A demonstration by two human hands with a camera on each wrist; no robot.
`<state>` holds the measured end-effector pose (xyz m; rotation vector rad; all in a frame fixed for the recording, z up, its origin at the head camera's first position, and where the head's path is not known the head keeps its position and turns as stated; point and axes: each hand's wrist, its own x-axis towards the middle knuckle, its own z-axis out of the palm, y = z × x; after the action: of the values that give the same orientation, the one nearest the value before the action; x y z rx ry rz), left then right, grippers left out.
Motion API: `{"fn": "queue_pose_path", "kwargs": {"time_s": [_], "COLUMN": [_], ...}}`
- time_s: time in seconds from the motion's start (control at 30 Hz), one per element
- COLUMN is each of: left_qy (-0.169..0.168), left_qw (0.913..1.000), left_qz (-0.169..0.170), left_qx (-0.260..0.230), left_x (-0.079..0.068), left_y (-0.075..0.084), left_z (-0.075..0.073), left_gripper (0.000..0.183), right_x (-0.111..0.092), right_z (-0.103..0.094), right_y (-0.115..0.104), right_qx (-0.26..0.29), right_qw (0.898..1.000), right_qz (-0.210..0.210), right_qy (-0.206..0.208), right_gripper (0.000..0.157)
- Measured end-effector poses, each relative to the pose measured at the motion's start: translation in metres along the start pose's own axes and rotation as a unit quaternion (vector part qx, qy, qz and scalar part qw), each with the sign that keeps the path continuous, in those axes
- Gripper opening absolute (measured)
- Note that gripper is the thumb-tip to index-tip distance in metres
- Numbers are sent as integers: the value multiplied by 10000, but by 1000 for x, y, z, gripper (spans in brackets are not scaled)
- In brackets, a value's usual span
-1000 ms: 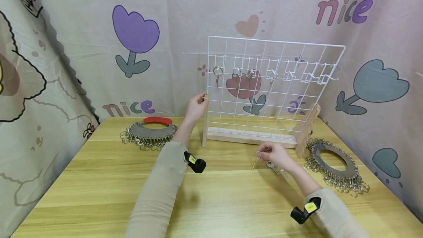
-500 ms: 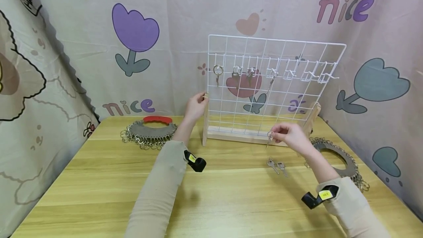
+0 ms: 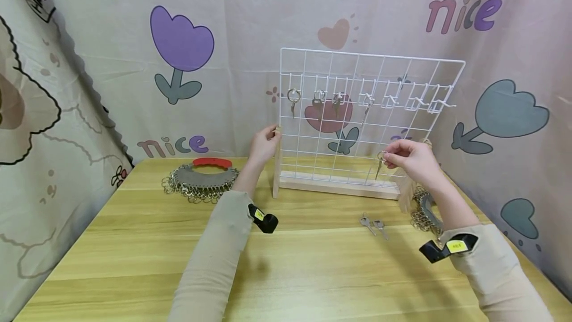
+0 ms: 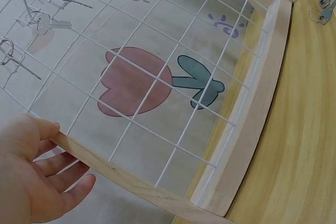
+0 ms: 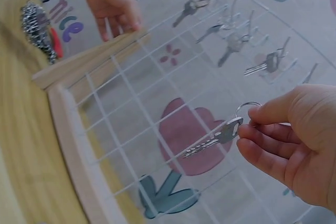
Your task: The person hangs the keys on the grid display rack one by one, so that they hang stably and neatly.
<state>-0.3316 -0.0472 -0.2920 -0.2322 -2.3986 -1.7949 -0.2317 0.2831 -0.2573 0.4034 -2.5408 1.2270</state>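
Note:
A white wire grid rack [image 3: 330, 143] stands in a wooden base, with several hooks along its upper part. Keys on rings, such as one key [image 3: 293, 108] at the far left, hang from the left-hand hooks. My left hand [image 3: 264, 145] holds the top of the rack's left wooden post [image 4: 121, 174], thumb on the near side. Between thumb and fingers, my right hand [image 3: 413, 160] pinches the ring of a key [image 5: 218, 137], which dangles in front of the grid, below the hooks. Two loose keys [image 3: 367, 224] lie on the table in front of the rack.
A large grey ring holder with a red handle [image 3: 212, 162], hung with many small rings, lies left of the rack. Another ring holder [image 3: 426, 212] lies at the right, partly hidden by my right arm. A printed cloth [image 3: 250, 24] backs the wooden table [image 3: 134, 242].
My right hand has risen from the tabletop and moved right with the key, now in front of the lower right grid. Two keys stay on the table. My left hand has not moved.

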Motion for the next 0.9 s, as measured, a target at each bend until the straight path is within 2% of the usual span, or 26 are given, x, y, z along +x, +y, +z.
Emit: {"fn": "queue_pose_path", "kwargs": {"time_s": [0.5, 0.9], "left_qy": [82, 117], "left_qw": [10000, 9999], "left_qz": [49, 102], "left_qx": [1, -59], "left_x": [-2, -3], "left_y": [0, 0], "left_z": [2, 1], "left_gripper": [44, 44], "right_x": [16, 29], "right_z": [-29, -36], "right_y": [-29, -47], "right_qx": [113, 386], "right_qw": [9976, 9927], "right_qz": [-141, -90], "right_qy": [673, 1142], "right_gripper": [21, 20]}}
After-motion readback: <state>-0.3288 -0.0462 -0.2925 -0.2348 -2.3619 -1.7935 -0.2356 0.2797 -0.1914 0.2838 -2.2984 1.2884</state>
